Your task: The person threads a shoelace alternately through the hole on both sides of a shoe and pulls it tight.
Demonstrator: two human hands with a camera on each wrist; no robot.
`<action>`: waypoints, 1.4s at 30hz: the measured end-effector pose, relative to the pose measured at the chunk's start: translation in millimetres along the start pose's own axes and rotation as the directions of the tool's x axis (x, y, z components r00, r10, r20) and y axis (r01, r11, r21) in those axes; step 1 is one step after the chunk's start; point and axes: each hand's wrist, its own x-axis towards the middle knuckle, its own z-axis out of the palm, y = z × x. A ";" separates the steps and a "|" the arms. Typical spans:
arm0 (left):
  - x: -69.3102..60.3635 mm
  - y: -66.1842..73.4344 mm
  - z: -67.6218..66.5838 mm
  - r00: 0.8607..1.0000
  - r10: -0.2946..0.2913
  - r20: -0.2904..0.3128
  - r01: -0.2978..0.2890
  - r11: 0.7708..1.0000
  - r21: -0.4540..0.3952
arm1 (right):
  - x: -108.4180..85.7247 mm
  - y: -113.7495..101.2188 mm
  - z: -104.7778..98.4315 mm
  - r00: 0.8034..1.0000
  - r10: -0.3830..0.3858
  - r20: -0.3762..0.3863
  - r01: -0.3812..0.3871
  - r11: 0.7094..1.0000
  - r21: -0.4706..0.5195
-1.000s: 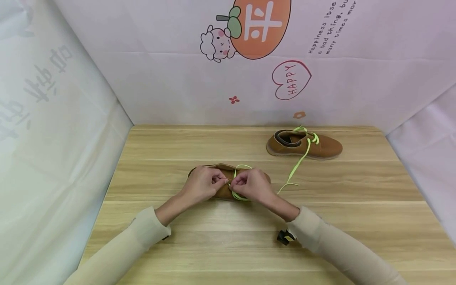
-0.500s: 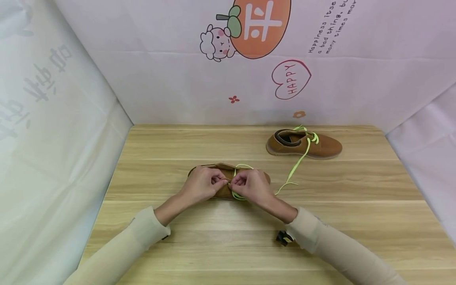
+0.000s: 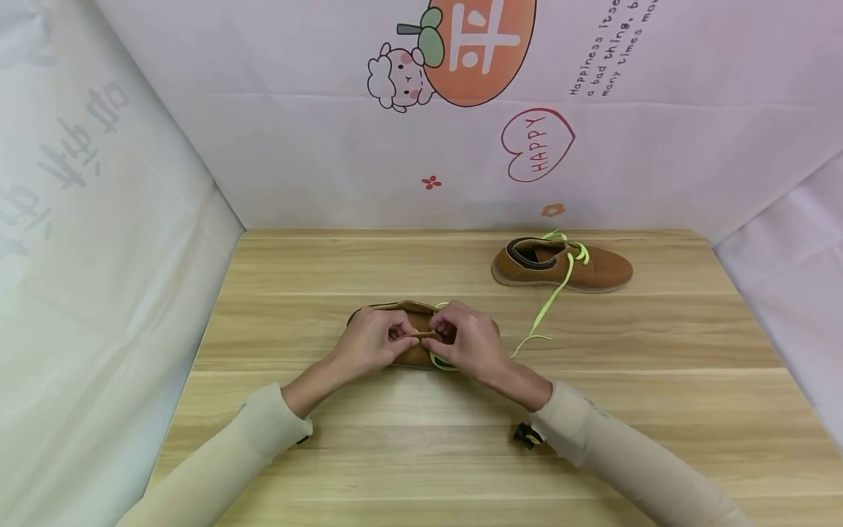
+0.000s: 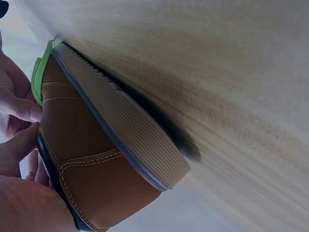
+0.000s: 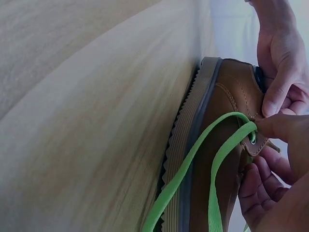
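Note:
A brown leather shoe [image 3: 413, 357] with a pale ridged sole [image 4: 128, 121] stands on the table, its toe to the right. My left hand [image 3: 372, 340] grips the near edge of its opening, thumb outside. Beside it my right hand [image 3: 473, 345] is at the eyelet flap [image 5: 257, 144], thumb outside and fingers on the inner side. A lime-green shoelace [image 5: 223, 152] bends at an eyelet under the right thumb, and its two strands hang down the shoe's side. The right fingers partly hide the lace on the inner side.
Another brown shoe [image 3: 606, 269] with a green lace lies at the back right, one lace end trailing forward. The wooden table [image 3: 395, 454] meets a white printed backdrop [image 3: 329, 168] behind. A small black device [image 3: 527, 435] sits at the right cuff.
The right fingers have lifted slightly and spread from the thumb, and the flap edge shows between the hands. The left hand and both shoes stay almost where they were.

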 end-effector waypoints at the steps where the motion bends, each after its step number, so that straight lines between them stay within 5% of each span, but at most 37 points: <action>1: -0.4 -0.1 -0.2 1.000 0.002 0.000 -0.002 1.000 0.001 | 0.1 0.4 -0.1 1.000 -0.006 0.008 0.006 1.000 -0.003; 8: -1.5 -1.3 -0.2 0.999 0.052 -0.017 -0.051 0.998 0.045 | 0.3 1.7 1.0 0.996 -0.065 0.062 0.062 0.997 0.053; 18: -3.9 -1.1 0.6 0.989 0.138 -0.053 -0.131 0.984 0.120 | 1.8 0.0 3.7 0.995 -0.029 0.100 0.013 0.987 0.158; 30: -4.7 -2.7 0.8 0.983 0.169 -0.072 -0.161 0.981 0.110 | 3.2 -1.7 -2.8 0.969 0.108 0.221 -0.178 0.926 0.333; 42: -4.6 -3.1 -0.2 0.988 0.145 -0.058 -0.141 0.988 0.059 | 8.2 -4.3 -4.7 0.947 0.206 0.246 -0.278 0.911 0.305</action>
